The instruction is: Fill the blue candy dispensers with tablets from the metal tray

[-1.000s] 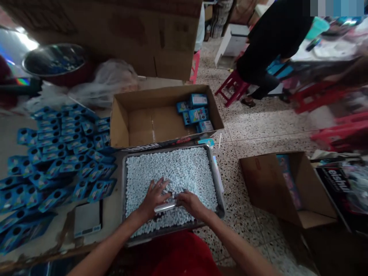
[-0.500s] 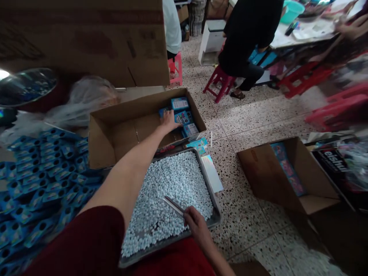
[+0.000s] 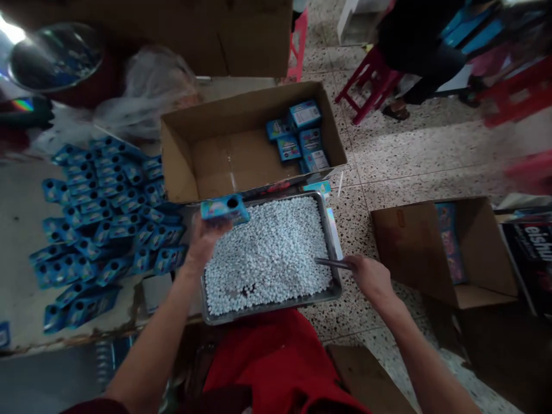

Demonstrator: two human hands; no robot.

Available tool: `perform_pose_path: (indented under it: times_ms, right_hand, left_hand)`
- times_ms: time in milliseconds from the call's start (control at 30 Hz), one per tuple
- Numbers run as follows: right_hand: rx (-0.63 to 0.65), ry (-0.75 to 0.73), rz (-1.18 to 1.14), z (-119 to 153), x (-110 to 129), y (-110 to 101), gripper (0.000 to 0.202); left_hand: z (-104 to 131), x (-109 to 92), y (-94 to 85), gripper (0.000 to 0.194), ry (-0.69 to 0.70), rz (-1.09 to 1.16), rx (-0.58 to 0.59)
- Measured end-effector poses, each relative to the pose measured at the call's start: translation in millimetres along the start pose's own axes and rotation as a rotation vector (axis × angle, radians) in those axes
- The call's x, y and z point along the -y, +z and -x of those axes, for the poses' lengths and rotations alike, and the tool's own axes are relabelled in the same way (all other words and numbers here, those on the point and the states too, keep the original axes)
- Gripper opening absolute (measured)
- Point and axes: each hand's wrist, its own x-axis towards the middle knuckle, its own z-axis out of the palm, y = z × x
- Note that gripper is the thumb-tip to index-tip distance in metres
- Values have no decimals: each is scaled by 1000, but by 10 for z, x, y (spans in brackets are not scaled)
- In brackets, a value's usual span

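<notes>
my left hand (image 3: pixel 202 241) has come out of the carton (image 3: pixel 245 158) at 12 o'clock, and its fingers are now clamped on a small blue box (image 3: pixel 222 209) by the 11 o'clock corner of the tray (image 3: pixel 276 307), hole showing. my right hand (image 3: pixel 373 280), at 3 o'clock, pinches a slim tool (image 3: pixel 335 263), its tip at the pellets (image 3: pixel 280 244); so neither hand is free.

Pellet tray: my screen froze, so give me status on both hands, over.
Left hand: grip on blue carton, at far-left corner of tray. Right hand: grip on thin metal tool, tip at pale pellets. Cardboard box close along far side.
</notes>
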Motion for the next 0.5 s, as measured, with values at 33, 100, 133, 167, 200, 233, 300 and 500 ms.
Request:
perform_pose_path:
  times_ms: [33, 100, 133, 167, 200, 233, 300, 500]
  right_hand:
    - [0, 4, 5, -8, -12, 70, 33]
    - [-24, 13, -53, -19, 25, 289, 32]
    - [-35, 10, -117, -34, 87, 424, 30]
    - [-37, -3, -202, -61, 184, 568, 28]
    - [-33, -23, -297, -100, 318, 712, 27]
    - [-24, -49, -393, -151, 486, 852, 27]
    - [-21, -95, -557, -278, 891, 1094, 27]
    - [40, -205, -737, -600, 1723, 1329, 20]
  left_hand:
    - [291, 225, -68, 43, -72, 4, -55]
    - [728, 665, -69, 38, -149, -34, -244]
    - [869, 858, -14, 38, -170, -48, -318]
    - [963, 1022, 70, 38, -179, -51, -375]
    - [1019, 1151, 173, 40, -182, -40, -405]
    - [1046, 1246, 286, 42, -179, -18, -418]
    - [1045, 1335, 498, 45, -168, 29, -427]
    - [892, 1133, 504, 43, -136, -10, -306]
